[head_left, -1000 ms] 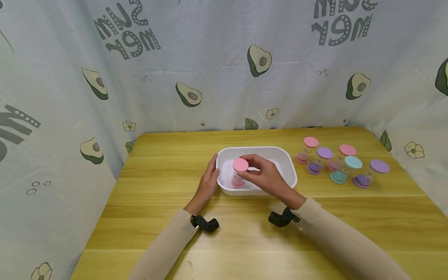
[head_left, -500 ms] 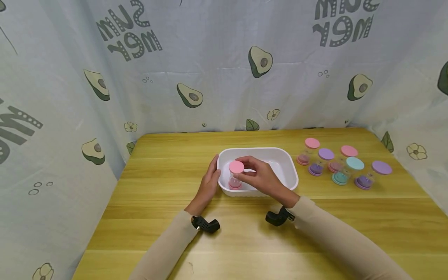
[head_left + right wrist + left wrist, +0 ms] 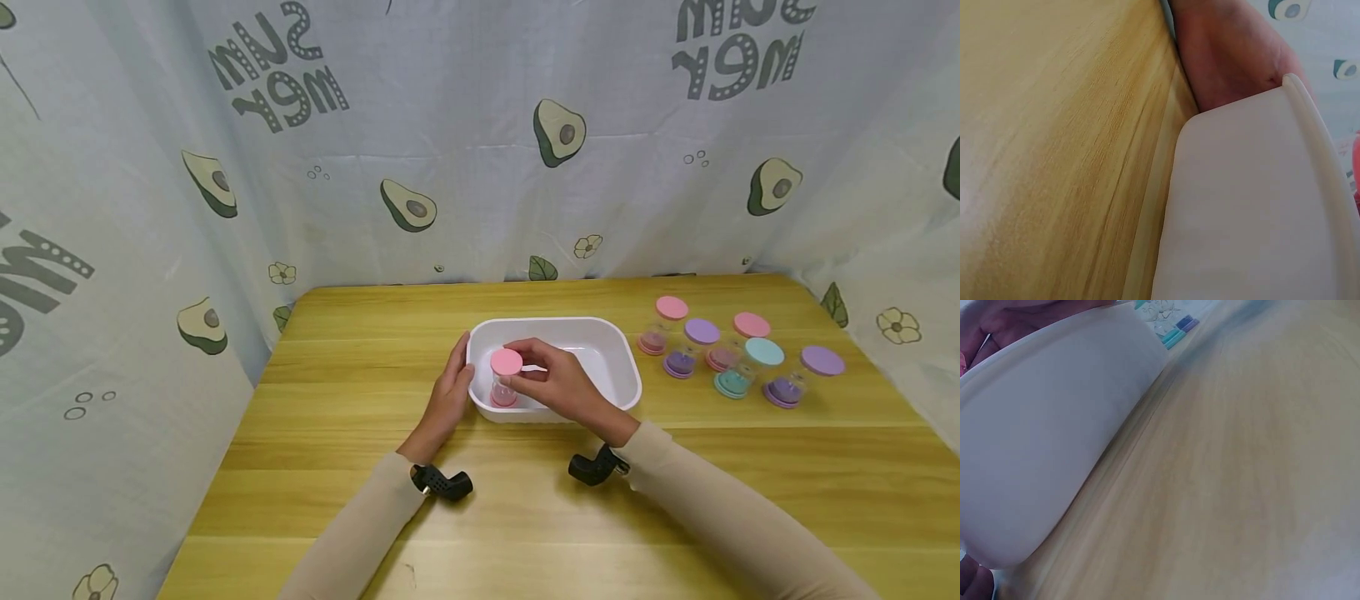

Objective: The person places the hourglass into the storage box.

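Observation:
A small hourglass [image 3: 504,392] with pink end caps stands upright inside a white plastic tub [image 3: 607,367], near its left end. My right hand [image 3: 558,379] reaches over the front rim and pinches the hourglass just below its top cap, thumb in front and fingers behind. My left hand [image 3: 450,387] rests against the tub's left end, its fingers straight along the outer wall and its thumb at the rim. In the right wrist view the left palm [image 3: 1229,56] lies close to that wall. The left wrist view shows the right hand [image 3: 1029,322] above the rim.
To the right of the tub stand several more hourglasses: a pink one [image 3: 652,340], a purple one [image 3: 681,362], another pink one [image 3: 722,358], a teal one [image 3: 733,382] and a purple one [image 3: 784,390]. A patterned curtain [image 3: 480,192] hangs behind the wooden table [image 3: 360,358].
My right hand has shifted the pink hourglass slightly left and lower in the tub, then stayed almost still. My left hand has kept its place at the tub's end.

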`<action>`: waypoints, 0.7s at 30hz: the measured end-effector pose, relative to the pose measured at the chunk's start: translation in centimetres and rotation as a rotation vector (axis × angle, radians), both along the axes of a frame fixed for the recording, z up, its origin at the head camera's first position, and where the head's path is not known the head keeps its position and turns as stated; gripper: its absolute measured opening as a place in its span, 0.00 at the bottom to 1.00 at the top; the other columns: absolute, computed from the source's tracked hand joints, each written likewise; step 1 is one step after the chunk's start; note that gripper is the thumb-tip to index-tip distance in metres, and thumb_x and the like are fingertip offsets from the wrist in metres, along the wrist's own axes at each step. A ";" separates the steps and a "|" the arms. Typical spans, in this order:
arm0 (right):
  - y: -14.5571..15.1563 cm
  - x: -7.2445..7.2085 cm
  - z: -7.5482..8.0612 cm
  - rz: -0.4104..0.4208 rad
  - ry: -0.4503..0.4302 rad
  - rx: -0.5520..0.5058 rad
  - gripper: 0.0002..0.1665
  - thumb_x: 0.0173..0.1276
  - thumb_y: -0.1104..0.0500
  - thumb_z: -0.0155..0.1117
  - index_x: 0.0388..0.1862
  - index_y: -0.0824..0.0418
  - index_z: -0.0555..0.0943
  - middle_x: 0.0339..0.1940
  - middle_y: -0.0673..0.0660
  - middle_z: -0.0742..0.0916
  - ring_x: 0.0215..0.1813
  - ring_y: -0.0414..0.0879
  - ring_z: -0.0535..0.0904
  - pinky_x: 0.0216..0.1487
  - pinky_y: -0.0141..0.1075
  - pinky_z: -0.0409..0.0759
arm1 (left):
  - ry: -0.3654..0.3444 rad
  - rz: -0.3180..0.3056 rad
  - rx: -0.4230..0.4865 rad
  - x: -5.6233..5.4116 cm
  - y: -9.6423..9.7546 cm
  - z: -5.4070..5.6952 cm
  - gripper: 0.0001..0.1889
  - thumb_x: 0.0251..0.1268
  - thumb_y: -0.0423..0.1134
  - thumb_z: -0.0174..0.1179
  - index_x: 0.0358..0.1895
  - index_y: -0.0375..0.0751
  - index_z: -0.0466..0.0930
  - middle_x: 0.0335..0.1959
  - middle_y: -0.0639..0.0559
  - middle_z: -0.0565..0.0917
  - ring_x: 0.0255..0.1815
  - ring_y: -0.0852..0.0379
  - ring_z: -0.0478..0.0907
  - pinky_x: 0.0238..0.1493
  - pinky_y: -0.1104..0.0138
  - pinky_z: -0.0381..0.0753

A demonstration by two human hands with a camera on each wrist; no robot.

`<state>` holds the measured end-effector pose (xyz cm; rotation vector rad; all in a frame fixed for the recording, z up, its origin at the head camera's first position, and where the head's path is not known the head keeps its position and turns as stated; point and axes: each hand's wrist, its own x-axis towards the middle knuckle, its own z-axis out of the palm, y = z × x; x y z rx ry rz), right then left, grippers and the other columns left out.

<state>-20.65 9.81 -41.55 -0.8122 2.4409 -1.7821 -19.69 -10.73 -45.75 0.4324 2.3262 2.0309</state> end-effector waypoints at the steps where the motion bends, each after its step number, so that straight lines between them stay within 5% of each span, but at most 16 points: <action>1: 0.0 0.0 0.0 0.003 0.004 0.001 0.26 0.58 0.62 0.74 0.55 0.65 0.78 0.51 0.60 0.84 0.50 0.52 0.83 0.50 0.35 0.82 | 0.000 -0.003 0.002 0.2 0.0 0.4 0.28 0.79 0.34 0.37 0.78 0.42 0.44 0.77 0.47 0.51 0.76 0.51 0.51 0.73 0.57 0.55; 7: -0.1 0.1 -0.1 0.007 -0.009 0.025 0.25 0.57 0.61 0.74 0.54 0.62 0.79 0.51 0.56 0.84 0.51 0.48 0.83 0.49 0.34 0.82 | 0.006 0.005 -0.018 0.8 0.1 1.6 0.28 0.78 0.33 0.37 0.77 0.37 0.45 0.77 0.44 0.52 0.76 0.49 0.52 0.72 0.56 0.55; 21: 0.0 0.0 -0.2 0.020 -0.011 0.050 0.26 0.58 0.59 0.74 0.55 0.62 0.78 0.52 0.56 0.84 0.52 0.49 0.82 0.50 0.35 0.82 | 0.013 0.003 -0.003 0.6 0.1 1.2 0.28 0.78 0.33 0.37 0.77 0.39 0.45 0.77 0.44 0.52 0.76 0.50 0.52 0.72 0.57 0.55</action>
